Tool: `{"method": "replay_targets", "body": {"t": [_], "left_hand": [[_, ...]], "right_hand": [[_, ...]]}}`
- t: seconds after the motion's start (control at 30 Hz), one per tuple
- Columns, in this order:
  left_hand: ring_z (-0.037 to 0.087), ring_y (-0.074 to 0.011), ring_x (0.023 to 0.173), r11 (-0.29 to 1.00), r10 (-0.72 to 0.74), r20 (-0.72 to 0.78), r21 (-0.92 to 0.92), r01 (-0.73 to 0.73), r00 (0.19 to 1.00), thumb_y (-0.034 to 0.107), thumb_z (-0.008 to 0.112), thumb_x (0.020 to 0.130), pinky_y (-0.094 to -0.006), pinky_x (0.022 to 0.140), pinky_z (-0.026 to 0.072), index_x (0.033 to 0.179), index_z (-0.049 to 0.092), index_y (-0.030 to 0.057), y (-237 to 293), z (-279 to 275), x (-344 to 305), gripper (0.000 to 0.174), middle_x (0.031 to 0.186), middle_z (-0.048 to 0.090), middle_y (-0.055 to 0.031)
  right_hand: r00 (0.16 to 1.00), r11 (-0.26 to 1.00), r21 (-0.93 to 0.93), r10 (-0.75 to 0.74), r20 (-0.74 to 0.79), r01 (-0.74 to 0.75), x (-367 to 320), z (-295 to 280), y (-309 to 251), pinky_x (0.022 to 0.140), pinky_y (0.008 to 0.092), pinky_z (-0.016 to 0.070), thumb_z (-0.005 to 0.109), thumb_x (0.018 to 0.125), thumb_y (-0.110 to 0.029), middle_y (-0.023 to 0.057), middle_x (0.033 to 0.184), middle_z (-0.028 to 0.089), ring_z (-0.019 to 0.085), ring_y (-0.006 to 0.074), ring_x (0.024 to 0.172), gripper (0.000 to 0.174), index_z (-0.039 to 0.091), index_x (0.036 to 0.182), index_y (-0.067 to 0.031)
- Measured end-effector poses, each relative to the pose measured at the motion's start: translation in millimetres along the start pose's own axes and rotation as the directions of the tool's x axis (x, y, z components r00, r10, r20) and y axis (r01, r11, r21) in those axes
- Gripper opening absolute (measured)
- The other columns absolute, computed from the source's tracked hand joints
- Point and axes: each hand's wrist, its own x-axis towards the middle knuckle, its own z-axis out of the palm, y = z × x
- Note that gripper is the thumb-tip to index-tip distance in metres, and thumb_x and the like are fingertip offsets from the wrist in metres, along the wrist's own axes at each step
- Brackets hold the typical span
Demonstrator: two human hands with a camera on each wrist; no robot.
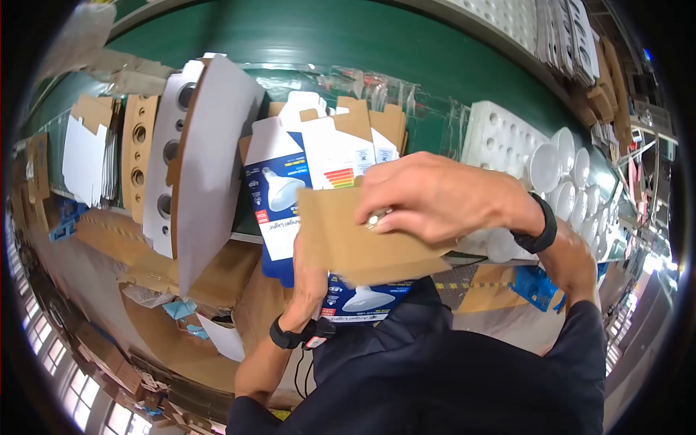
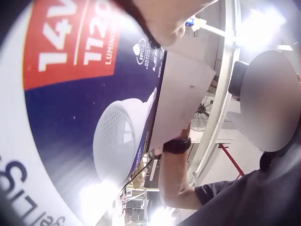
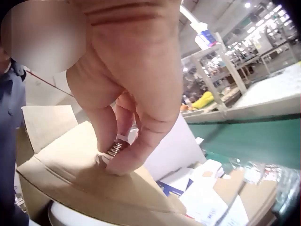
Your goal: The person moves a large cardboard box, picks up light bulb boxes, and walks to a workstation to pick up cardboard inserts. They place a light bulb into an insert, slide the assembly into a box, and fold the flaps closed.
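My right hand (image 1: 428,196) pinches the ridged metal screw base of a light bulb (image 3: 114,149) between thumb and fingertips, right at a brown cardboard surface (image 1: 362,243). Below that cardboard, a rounded white rim (image 3: 70,214) shows in the right wrist view. My left hand (image 1: 310,279) holds the side of a blue and white printed bulb box (image 1: 366,299), its fingers partly hidden by the cardboard. Large in the left wrist view is a printed box face (image 2: 70,122) with a bulb picture.
Flattened printed cartons (image 1: 279,188) lie on the green bench (image 1: 290,43) ahead. Left of them stand a white board (image 1: 217,159) and perforated cardboard inserts (image 1: 138,156). White bulbs (image 1: 558,170) cluster beside a holed white tray (image 1: 493,134) at right.
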Motion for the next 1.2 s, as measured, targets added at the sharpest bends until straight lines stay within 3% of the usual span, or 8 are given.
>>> {"method": "replay_targets", "body": {"t": [0.13,0.27,0.37,0.57,0.73,0.8,0.83,1.2], "left_hand": [[0.054,-0.0192,0.125,0.996,-0.062,-0.076,0.054,0.066,0.995,0.022,0.048,0.1,-0.0298,0.104,0.0422,0.149,0.04,-0.0024,-29.6,-0.2,-10.2,0.055,0.14,0.054,-0.0125],[0.052,-0.0187,0.128,0.991,-0.115,-0.149,0.057,0.125,0.982,0.021,0.044,0.102,-0.0293,0.105,0.0417,0.151,0.038,-0.0021,-40.3,-16.8,-2.4,0.054,0.143,0.052,-0.0129],[0.063,-0.0212,0.113,0.949,-0.262,-0.395,-0.271,0.16,0.881,0.035,0.042,0.105,-0.0344,0.095,0.0512,0.14,0.05,0.0008,-30.1,-20.1,-9.7,0.049,0.127,0.063,-0.0113],[0.047,-0.0179,0.13,0.997,-0.061,-0.201,0.035,0.07,0.978,0.02,0.041,0.103,-0.0276,0.108,0.0356,0.15,0.034,-0.0093,14.6,12.8,3.2,0.056,0.154,0.04,-0.0141],[0.049,-0.0186,0.129,0.98,-0.054,-0.191,-0.199,0.016,0.98,0.019,0.04,0.103,-0.0284,0.107,0.0376,0.151,0.032,-0.0091,13.9,16.6,6.2,0.057,0.15,0.045,-0.0145],[0.05,-0.0184,0.128,0.996,0.083,-0.118,0.052,-0.077,0.99,0.023,0.043,0.102,-0.0292,0.107,0.0374,0.153,0.03,-0.0066,19.4,18.2,1.1,0.06,0.144,0.051,-0.0139],[0.051,-0.0174,0.124,0.996,-0.065,-0.16,-0.067,0.055,0.985,0.025,0.045,0.101,-0.0298,0.108,0.036,0.155,0.028,-0.0046,15.6,13.6,5.8,0.064,0.135,0.057,-0.0121],[0.048,-0.0186,0.126,0.939,-0.146,-0.217,-0.337,0.066,0.965,0.016,0.044,0.099,-0.033,0.11,0.0348,0.156,0.024,-0.007,26.5,24.4,-1.0,0.064,0.137,0.054,-0.0109]], "right_hand": [[0.908,0.963,0.079,0.214,0.359,-0.258,36.5,-22.2,-1.6,0.079,0.0406,0.0511,0.068,0.088,-0.011,0.0172,0.097,0.07,0.066,0.0318,0.089,0.022,0.07,0.107,0.0001],[0.929,0.946,0.224,0.15,0.339,-0.235,26.7,-12.3,55.0,0.07,0.0369,0.0497,0.07,0.087,-0.015,0.0148,0.084,0.07,0.065,0.0213,0.076,0.026,0.071,0.108,0.0019],[0.93,0.881,0.341,0.238,0.28,-0.328,6.9,-0.6,51.5,0.065,0.0365,0.0477,0.069,0.087,-0.014,0.0138,0.077,0.066,0.061,0.0191,0.069,0.025,0.071,0.106,0.0023],[0.967,0.883,0.42,0.126,0.219,-0.21,0.9,32.9,78.3,0.065,0.0372,0.0471,0.066,0.086,-0.011,0.0137,0.077,0.065,0.06,0.0218,0.069,0.022,0.069,0.103,0.0033],[0.979,0.924,0.357,0.072,0.189,-0.137,-0.3,37.4,72.7,0.076,0.0422,0.0486,0.062,0.088,-0.009,0.0196,0.095,0.064,0.063,0.0334,0.087,0.025,0.068,0.108,0.0045],[0.967,0.959,0.269,0.017,0.256,-0.088,-3.0,26.2,65.5,0.081,0.0443,0.0482,0.061,0.089,-0.009,0.02,0.1,0.062,0.061,0.0378,0.093,0.03,0.067,0.115,0.0025],[0.978,0.946,0.313,0.014,0.207,-0.079,-8.6,26.8,66.3,0.081,0.0439,0.0484,0.061,0.09,-0.01,0.0196,0.1,0.061,0.061,0.0371,0.093,0.031,0.067,0.118,0.0022],[0.937,0.944,0.293,0.045,0.345,-0.153,-6.8,19.1,53.1,0.076,0.0405,0.0514,0.06,0.088,-0.007,0.0143,0.107,0.06,0.063,0.0329,0.096,0.039,0.064,0.126,-0.0072]]}}
